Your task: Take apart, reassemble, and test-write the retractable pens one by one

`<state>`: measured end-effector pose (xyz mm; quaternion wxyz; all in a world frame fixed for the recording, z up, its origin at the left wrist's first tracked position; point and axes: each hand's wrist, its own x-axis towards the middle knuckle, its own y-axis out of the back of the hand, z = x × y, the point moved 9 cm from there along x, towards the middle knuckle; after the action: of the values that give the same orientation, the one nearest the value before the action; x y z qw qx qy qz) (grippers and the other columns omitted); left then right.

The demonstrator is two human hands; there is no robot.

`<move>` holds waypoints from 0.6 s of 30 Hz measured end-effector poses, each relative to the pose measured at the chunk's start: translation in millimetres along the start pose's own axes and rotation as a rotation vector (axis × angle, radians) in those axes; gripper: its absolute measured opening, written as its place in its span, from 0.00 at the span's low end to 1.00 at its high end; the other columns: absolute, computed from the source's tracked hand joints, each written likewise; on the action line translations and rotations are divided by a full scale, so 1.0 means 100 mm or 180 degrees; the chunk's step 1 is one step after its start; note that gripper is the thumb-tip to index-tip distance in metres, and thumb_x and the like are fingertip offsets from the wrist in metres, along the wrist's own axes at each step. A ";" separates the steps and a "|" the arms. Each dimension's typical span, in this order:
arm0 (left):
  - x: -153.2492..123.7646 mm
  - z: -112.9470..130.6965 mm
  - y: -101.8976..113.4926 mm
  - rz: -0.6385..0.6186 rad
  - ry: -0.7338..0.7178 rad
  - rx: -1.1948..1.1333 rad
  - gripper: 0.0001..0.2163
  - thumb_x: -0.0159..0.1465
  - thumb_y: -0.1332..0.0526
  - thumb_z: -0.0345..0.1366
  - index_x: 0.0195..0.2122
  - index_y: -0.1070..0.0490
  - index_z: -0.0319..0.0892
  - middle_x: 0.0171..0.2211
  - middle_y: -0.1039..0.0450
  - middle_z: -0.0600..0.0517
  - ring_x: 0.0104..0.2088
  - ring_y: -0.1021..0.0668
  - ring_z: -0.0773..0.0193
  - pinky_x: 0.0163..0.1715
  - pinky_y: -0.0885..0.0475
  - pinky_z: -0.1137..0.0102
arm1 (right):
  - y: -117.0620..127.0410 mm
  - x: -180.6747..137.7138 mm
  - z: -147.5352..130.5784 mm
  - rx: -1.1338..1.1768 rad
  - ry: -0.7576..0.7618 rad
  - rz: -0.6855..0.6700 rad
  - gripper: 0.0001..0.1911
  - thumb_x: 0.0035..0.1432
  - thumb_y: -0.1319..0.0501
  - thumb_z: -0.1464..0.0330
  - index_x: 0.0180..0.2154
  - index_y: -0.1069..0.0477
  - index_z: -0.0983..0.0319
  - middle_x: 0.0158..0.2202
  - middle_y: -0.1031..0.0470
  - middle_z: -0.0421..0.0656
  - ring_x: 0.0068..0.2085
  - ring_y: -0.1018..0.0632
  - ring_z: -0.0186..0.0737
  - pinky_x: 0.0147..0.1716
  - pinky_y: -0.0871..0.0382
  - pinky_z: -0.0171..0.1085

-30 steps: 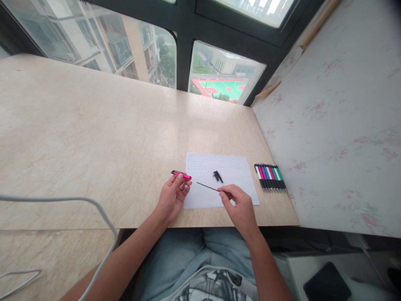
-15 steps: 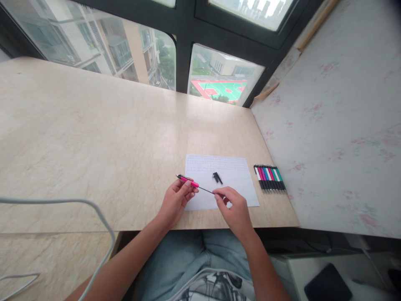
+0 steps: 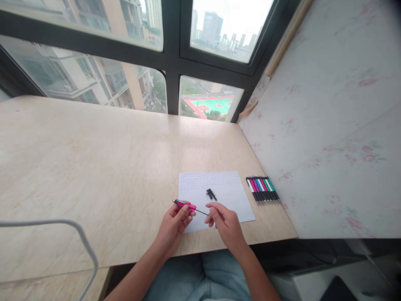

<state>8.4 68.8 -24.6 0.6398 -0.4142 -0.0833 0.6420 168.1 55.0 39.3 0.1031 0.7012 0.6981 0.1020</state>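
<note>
My left hand (image 3: pixel 176 223) pinches a pink pen barrel (image 3: pixel 184 205) just above the near edge of a white sheet of paper (image 3: pixel 228 196). My right hand (image 3: pixel 223 223) pinches a thin black refill (image 3: pixel 202 212). The refill's far end sits inside the barrel's open end. A small black pen part (image 3: pixel 211 194) lies on the paper just beyond my fingers.
A row of several pens (image 3: pixel 262 188) in pink, blue, green and white lies right of the paper by the flowered wall (image 3: pixel 326 138). The beige marble table (image 3: pixel 94 163) runs far to the left, below a window. A white cable (image 3: pixel 62 234) arcs at the lower left.
The refill's tip has gone from lying apart from the pink barrel to being inside it, and my hands have come closer together. The camera has tilted up.
</note>
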 end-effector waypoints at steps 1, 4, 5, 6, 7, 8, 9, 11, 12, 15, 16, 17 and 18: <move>0.01 0.00 0.02 0.0058 0.0006 -0.0086 0.12 0.54 0.29 0.32 0.38 0.26 0.37 0.33 0.22 0.48 0.30 0.20 0.68 0.30 0.25 0.78 | 0.02 0.02 0.03 0.0075 -0.0022 0.0004 0.20 0.67 0.51 0.57 0.44 0.27 0.63 0.26 0.22 0.43 0.24 0.23 0.37 0.23 0.32 0.33; 0.03 0.02 0.06 0.0181 0.0037 -0.0273 0.09 0.55 0.31 0.28 0.37 0.26 0.37 0.34 0.22 0.47 0.29 0.21 0.69 0.28 0.24 0.78 | 0.21 0.10 0.15 -0.0178 -0.0072 0.0289 0.22 0.68 0.55 0.57 0.42 0.27 0.63 0.26 0.22 0.43 0.24 0.24 0.37 0.22 0.33 0.33; 0.04 0.02 0.07 0.0240 0.0053 -0.0328 0.08 0.56 0.32 0.26 0.37 0.26 0.37 0.33 0.22 0.47 0.28 0.21 0.69 0.28 0.23 0.78 | 0.29 0.13 0.19 -0.0469 -0.0075 0.0408 0.21 0.67 0.53 0.58 0.40 0.26 0.62 0.26 0.22 0.42 0.25 0.24 0.38 0.25 0.33 0.34; 0.04 0.03 0.09 0.0313 0.0068 -0.0383 0.06 0.58 0.34 0.25 0.36 0.26 0.36 0.32 0.22 0.47 0.28 0.21 0.69 0.27 0.23 0.78 | 0.35 0.16 0.23 -0.0831 -0.0068 0.0498 0.18 0.66 0.51 0.60 0.37 0.26 0.61 0.27 0.23 0.42 0.27 0.23 0.39 0.27 0.32 0.35; 0.05 0.03 0.11 0.0391 0.0085 -0.0438 0.05 0.59 0.36 0.23 0.36 0.27 0.36 0.31 0.23 0.48 0.27 0.21 0.69 0.27 0.23 0.79 | 0.40 0.20 0.26 -0.1201 -0.0053 0.0574 0.16 0.65 0.49 0.62 0.35 0.26 0.60 0.28 0.22 0.42 0.28 0.23 0.40 0.30 0.32 0.36; 0.05 0.04 0.12 0.0463 0.0098 -0.0487 0.04 0.61 0.38 0.22 0.35 0.27 0.36 0.30 0.23 0.48 0.27 0.21 0.69 0.26 0.23 0.79 | 0.43 0.23 0.29 -0.1543 -0.0046 0.0619 0.13 0.63 0.47 0.64 0.33 0.25 0.60 0.30 0.22 0.43 0.30 0.23 0.41 0.33 0.32 0.37; 0.05 0.04 0.14 0.0518 0.0107 -0.0520 0.05 0.62 0.40 0.22 0.35 0.27 0.36 0.29 0.23 0.48 0.26 0.21 0.69 0.26 0.23 0.79 | 0.44 0.26 0.31 -0.1825 -0.0042 0.0646 0.10 0.61 0.45 0.66 0.33 0.25 0.60 0.32 0.22 0.43 0.32 0.23 0.41 0.34 0.32 0.38; 0.06 0.05 0.16 0.0565 0.0108 -0.0550 0.07 0.64 0.43 0.21 0.36 0.27 0.35 0.30 0.23 0.48 0.26 0.21 0.70 0.26 0.23 0.79 | 0.42 0.31 0.36 -0.2213 -0.0060 0.0658 0.07 0.59 0.43 0.69 0.35 0.26 0.59 0.34 0.23 0.43 0.34 0.23 0.42 0.34 0.33 0.37; 0.07 0.05 0.16 0.0574 0.0104 -0.0552 0.07 0.64 0.43 0.21 0.36 0.27 0.35 0.30 0.23 0.48 0.26 0.21 0.70 0.26 0.23 0.79 | 0.39 0.33 0.38 -0.2356 -0.0077 0.0651 0.07 0.58 0.43 0.70 0.36 0.26 0.59 0.34 0.24 0.43 0.35 0.23 0.42 0.34 0.33 0.37; 0.08 0.07 0.18 0.0608 0.0076 -0.0544 0.07 0.63 0.43 0.20 0.36 0.27 0.36 0.30 0.23 0.48 0.26 0.20 0.70 0.26 0.23 0.80 | 0.30 0.37 0.39 -0.2679 -0.0126 0.0642 0.05 0.58 0.41 0.69 0.37 0.27 0.58 0.36 0.25 0.43 0.36 0.23 0.43 0.30 0.35 0.35; 0.08 0.07 0.18 0.0624 0.0072 -0.0537 0.07 0.63 0.43 0.20 0.36 0.28 0.37 0.30 0.23 0.48 0.26 0.20 0.70 0.26 0.23 0.80 | 0.28 0.38 0.40 -0.2752 -0.0150 0.0645 0.04 0.58 0.41 0.69 0.36 0.28 0.58 0.36 0.25 0.43 0.36 0.23 0.43 0.29 0.36 0.35; 0.08 0.08 0.19 0.0639 0.0067 -0.0524 0.08 0.63 0.43 0.20 0.36 0.28 0.37 0.30 0.23 0.49 0.26 0.20 0.70 0.26 0.22 0.80 | 0.26 0.39 0.40 -0.2799 -0.0173 0.0654 0.04 0.58 0.41 0.69 0.36 0.28 0.58 0.36 0.25 0.43 0.36 0.23 0.43 0.28 0.36 0.34; 0.08 0.08 0.19 0.0647 0.0061 -0.0506 0.08 0.63 0.43 0.20 0.36 0.27 0.37 0.30 0.23 0.49 0.26 0.20 0.70 0.26 0.22 0.80 | 0.25 0.39 0.39 -0.2814 -0.0186 0.0665 0.04 0.58 0.41 0.69 0.35 0.28 0.58 0.36 0.25 0.43 0.35 0.23 0.42 0.27 0.37 0.34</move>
<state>-9.7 76.3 -35.0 0.5374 -0.4760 -0.0855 0.6909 203.7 94.1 8.8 0.4014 0.6591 0.5098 0.3802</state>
